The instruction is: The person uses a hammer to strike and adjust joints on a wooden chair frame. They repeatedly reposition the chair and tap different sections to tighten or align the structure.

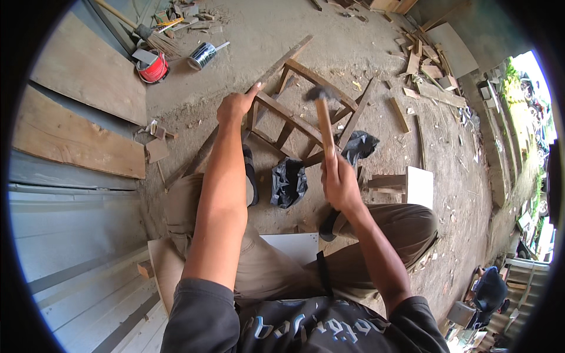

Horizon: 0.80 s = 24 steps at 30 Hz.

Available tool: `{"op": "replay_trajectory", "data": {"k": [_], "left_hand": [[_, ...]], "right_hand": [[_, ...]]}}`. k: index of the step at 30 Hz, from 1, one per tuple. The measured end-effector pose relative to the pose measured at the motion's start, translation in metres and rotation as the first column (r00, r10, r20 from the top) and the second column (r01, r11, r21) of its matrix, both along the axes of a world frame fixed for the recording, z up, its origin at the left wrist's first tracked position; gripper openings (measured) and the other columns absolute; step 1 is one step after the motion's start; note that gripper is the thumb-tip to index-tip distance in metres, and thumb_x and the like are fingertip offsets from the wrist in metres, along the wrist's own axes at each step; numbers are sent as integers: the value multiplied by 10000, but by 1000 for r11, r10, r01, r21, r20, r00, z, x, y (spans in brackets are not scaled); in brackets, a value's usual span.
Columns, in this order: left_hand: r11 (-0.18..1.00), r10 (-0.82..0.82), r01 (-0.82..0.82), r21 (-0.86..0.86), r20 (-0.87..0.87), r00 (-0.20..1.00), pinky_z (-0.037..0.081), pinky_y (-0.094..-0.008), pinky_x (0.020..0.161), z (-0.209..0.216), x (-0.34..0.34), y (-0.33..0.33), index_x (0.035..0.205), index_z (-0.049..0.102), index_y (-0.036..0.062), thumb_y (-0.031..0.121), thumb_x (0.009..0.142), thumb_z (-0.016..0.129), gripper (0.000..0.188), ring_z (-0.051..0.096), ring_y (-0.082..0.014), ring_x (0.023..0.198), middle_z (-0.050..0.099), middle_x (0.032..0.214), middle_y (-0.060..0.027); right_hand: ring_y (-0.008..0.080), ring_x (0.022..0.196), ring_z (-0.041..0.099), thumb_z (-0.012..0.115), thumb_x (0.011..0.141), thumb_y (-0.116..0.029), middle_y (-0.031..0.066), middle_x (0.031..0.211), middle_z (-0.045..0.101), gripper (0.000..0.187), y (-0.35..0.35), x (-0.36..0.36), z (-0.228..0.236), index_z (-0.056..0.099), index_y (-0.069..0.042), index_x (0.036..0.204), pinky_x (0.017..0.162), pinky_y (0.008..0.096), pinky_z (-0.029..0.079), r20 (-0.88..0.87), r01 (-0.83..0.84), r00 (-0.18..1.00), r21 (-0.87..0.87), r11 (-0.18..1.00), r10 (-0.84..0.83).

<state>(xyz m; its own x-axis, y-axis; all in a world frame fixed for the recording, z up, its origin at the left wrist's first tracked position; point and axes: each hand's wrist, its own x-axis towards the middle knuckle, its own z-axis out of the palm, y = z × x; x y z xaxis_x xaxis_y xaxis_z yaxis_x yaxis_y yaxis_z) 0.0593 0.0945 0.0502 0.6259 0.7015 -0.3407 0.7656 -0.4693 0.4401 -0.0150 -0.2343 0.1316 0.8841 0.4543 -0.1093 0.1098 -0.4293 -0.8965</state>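
Observation:
A dark wooden frame, built from legs and crossrails like a stool or chair, leans tilted on the ground in front of my knees. My left hand is closed around its long left post, with the thumb pointing along the wood. A hammer is in my right hand, gripped low on its wooden handle. Its dark, slightly blurred head is raised over the frame's crossrails; whether it touches the wood I cannot tell. Crumpled black plastic lies below the frame, and another black plastic piece sits by its right leg.
A white-topped wooden block stands beside my right knee. Large boards lean along the left wall. A red bucket and a metal can are at the far left. Scrap wood is heaped at the far right.

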Motion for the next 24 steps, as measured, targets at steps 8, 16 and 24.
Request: {"op": "replay_trajectory", "data": {"k": [8,16,24], "left_hand": [[1000,-17,16,-22,-9,1000,502,-459,907,17,3,-11,1240,630,20,873,775,357,1010,591,-371,1177,613,1262,-210],[994,-40,35,-102,-52,998,496,-465,919,13,3,-15,1265,617,37,867,781,351,997,573,-355,1209,595,1293,-202],[999,-2,1,-34,-41,999,513,-451,890,30,2,-22,1224,644,34,854,786,377,967,601,-357,1167,615,1259,-210]], "right_hand": [[160,510,549,353,1027,-497,37,601,545,574,0,22,37,573,-18,800,440,353,405,-217,20,974,-208,978,-66],[191,488,491,409,1032,-426,56,566,482,481,0,17,-19,573,-13,846,476,357,393,-18,-108,994,-354,929,108],[58,433,398,348,1037,-479,-34,576,419,492,9,16,-17,471,-63,803,381,245,326,-7,36,999,42,998,-36]]}}
